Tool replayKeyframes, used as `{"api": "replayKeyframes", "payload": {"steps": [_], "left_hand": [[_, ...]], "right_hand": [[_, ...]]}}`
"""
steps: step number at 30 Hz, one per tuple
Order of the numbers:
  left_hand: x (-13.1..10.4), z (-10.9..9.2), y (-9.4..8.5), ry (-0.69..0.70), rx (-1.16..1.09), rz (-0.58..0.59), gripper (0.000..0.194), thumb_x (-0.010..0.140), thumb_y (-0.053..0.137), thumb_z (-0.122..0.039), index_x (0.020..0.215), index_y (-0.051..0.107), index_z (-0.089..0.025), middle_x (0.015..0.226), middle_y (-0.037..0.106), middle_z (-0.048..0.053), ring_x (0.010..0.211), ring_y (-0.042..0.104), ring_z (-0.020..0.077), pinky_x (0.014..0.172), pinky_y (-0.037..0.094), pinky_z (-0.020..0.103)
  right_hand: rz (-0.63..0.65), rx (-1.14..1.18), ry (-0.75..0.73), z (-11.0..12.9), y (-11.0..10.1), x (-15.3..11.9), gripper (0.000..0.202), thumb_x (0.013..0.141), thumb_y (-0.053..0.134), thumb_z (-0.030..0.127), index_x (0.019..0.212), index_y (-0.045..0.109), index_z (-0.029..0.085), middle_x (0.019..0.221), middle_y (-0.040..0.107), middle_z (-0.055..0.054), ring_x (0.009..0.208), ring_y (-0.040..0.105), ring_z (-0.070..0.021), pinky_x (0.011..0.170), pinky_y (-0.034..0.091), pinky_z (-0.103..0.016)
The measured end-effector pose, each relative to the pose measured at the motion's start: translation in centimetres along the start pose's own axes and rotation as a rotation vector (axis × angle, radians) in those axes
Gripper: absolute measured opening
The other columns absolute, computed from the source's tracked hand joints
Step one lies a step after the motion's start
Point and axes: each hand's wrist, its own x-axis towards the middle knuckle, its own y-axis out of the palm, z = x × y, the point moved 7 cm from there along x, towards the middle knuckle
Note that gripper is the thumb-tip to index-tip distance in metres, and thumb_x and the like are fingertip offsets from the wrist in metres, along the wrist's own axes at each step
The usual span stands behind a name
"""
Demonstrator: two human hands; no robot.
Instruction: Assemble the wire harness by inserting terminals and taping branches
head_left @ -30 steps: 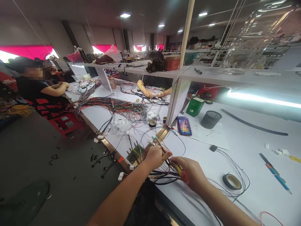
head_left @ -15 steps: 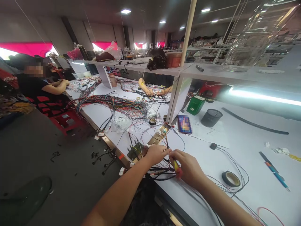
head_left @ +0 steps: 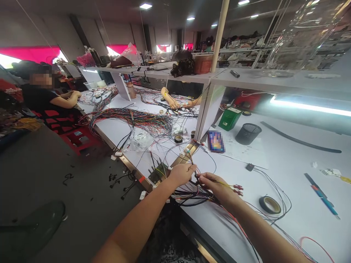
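Note:
My left hand point(head_left: 183, 174) is closed around a bundle of thin wires point(head_left: 191, 157) that rises above its fingers toward white connectors point(head_left: 182, 155). Close beside it, my right hand point(head_left: 216, 185) pinches the same bundle, thumb and forefinger together. Yellow wires with red terminals point(head_left: 238, 189) lie across the back of the right hand. Below both hands, a black-sleeved wire harness point(head_left: 192, 199) runs along the bench edge. A dark green block with upright posts point(head_left: 159, 172) sits just left of my left hand. What lies between the fingertips is partly hidden.
On the white bench are a tape roll point(head_left: 270, 205), a blue cutter knife point(head_left: 326, 201), a mesh cup point(head_left: 248, 133), a green box point(head_left: 229, 118) and a phone point(head_left: 216, 141). A large wire pile point(head_left: 134, 119) lies beyond. Co-workers' hands point(head_left: 178, 104) work across the bench; another person point(head_left: 46, 91) sits left.
My right hand has turned and pinches close to my left hand. The yellow wires with red ends have swung from below the right hand to its back. The view shifted slightly.

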Motion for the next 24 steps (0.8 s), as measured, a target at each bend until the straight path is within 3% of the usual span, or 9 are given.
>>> {"api": "replayKeyframes", "payload": {"steps": [3,5,9,14,18,24], "left_hand": [[-0.4,0.1,-0.8,0.011,-0.028,-0.067,0.058,0.094,0.027,-0.057,0.075,0.066,-0.019,0.073,0.068,0.006,0.073,0.06,0.0197,0.07,0.042,0.03],[-0.9,0.3,-1.6,0.019,-0.051,-0.133,0.054,0.095,0.029,-0.054,0.078,0.066,-0.018,0.084,0.068,0.008,0.085,0.06,0.0211,0.08,0.042,0.031],[-2.3,1.5,-3.2,-0.026,-0.114,-0.281,0.055,0.097,0.024,-0.051,0.088,0.066,-0.018,0.095,0.066,0.009,0.095,0.059,0.0207,0.088,0.042,0.032],[-4.5,3.2,-4.5,-0.099,-0.167,-0.443,0.059,0.096,0.018,-0.055,0.077,0.062,-0.02,0.085,0.063,0.007,0.09,0.059,0.0201,0.089,0.043,0.032],[-5.7,3.4,-5.3,-0.103,-0.178,-0.539,0.059,0.094,0.013,-0.058,0.077,0.055,-0.021,0.086,0.059,0.008,0.092,0.055,0.0212,0.091,0.041,0.034],[-6.2,2.6,-5.5,-0.086,-0.212,-0.553,0.062,0.091,0.005,-0.065,0.073,0.046,-0.023,0.082,0.054,0.006,0.086,0.053,0.0203,0.087,0.043,0.033]], "right_hand": [[0.023,0.209,0.076,-0.7,-0.1,-0.3,0.032,0.084,0.054,0.05,0.084,0.061,0.019,0.114,0.065,-0.009,0.098,0.063,-0.0218,0.084,0.051,-0.034],[0.024,0.277,0.107,-0.9,-0.2,-0.4,0.033,0.084,0.056,0.052,0.086,0.062,0.02,0.117,0.065,-0.009,0.104,0.062,-0.0224,0.09,0.049,-0.036],[-0.013,0.088,0.042,-0.5,-0.7,-0.5,0.035,0.087,0.052,0.049,0.109,0.06,0.023,0.114,0.066,-0.008,0.11,0.06,-0.0227,0.094,0.048,-0.04],[-0.02,-0.177,-0.096,-0.3,-1.2,-0.5,0.062,0.078,0.052,0.025,0.139,0.038,0.027,0.142,0.047,-0.008,0.128,0.047,-0.021,0.102,0.043,-0.041],[-0.049,-0.337,-0.027,-1.9,-1.8,-0.5,0.072,0.071,0.045,0.013,0.142,0.036,0.024,0.142,0.048,-0.009,0.129,0.048,-0.022,0.106,0.039,-0.046],[-0.038,-0.417,-0.01,-2.9,-1.8,-0.7,0.073,0.072,0.042,0.011,0.144,0.034,0.024,0.139,0.052,-0.009,0.127,0.049,-0.0237,0.102,0.043,-0.046]]}}
